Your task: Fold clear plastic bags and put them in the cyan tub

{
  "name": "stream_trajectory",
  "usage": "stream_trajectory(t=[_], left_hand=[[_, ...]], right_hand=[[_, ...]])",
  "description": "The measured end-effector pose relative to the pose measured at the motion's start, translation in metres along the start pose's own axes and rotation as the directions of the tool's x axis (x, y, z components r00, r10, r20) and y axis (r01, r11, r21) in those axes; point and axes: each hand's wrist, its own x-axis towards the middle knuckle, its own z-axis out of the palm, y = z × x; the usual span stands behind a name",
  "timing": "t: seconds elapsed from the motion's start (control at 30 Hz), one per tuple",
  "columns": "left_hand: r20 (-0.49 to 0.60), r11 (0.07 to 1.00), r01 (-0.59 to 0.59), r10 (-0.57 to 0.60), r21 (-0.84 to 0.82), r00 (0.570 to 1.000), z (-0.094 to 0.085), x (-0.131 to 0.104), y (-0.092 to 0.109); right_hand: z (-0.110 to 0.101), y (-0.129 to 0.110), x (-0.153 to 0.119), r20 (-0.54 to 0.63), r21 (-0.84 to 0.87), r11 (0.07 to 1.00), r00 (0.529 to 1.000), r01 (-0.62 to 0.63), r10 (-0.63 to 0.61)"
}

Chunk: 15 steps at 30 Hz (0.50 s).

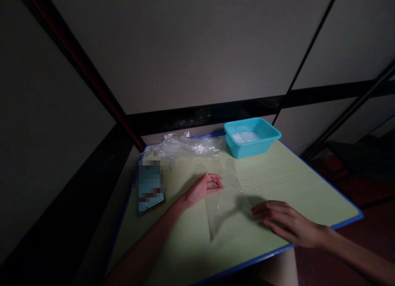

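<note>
A thin clear plastic bag [226, 195] lies spread on the pale green table [296, 183]. At the bag's left side is my left hand [206, 187], palm turned inward, its fingers slightly curled and apart with nothing in them. My right hand [282, 220] is over the table's front right part, palm down, its fingertips close to the bag's right edge. Its fingers are loosely spread and no held object shows. Whether the right fingertips touch the film cannot be made out.
Crumpled clear plastic [188, 146] lies along the back edge. A turquoise basin [251, 148] with white material inside stands at the back right. A phone [150, 189] rests at the left. Cabinet panels rise behind the table.
</note>
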Motion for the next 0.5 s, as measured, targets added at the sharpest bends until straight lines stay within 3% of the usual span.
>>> stream_trajectory(t=[0.23,0.4,0.5], left_hand=[[0.049,0.998,0.015,-0.018,0.058,0.999,-0.002,-0.001,-0.001],[0.127,0.985,-0.059,0.038,0.163,0.991,-0.002,-0.005,-0.002],[0.126,0.980,-0.017,-0.008,0.200,0.992,-0.005,-0.008,-0.005]], right_hand=[[-0.008,0.010,0.018,-0.107,0.237,0.961,0.979,-0.144,0.173],[-0.010,0.023,0.035,-0.215,0.359,0.904,0.922,-0.232,0.322],[-0.013,0.030,0.047,-0.260,0.469,0.856,0.892,-0.217,0.369]])
